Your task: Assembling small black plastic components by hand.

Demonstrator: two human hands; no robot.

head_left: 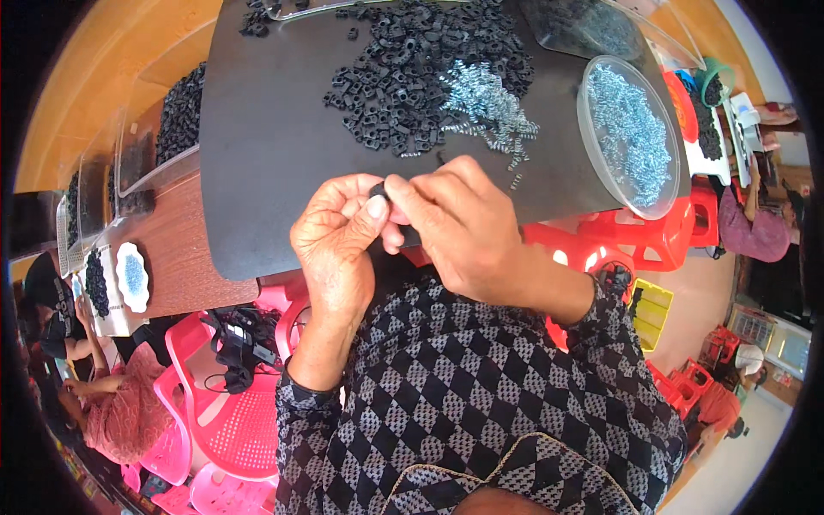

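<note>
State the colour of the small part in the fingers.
The small part is black, shown in the head view.

Checked the head view for writing: nothing I can read. At far left, a co-worker's black shirt [58, 290] carries small pale marks that look like lettering, but from my end they come through too tiny and blurred to make out. No label, number or sign legible to me elsewhere.
</note>
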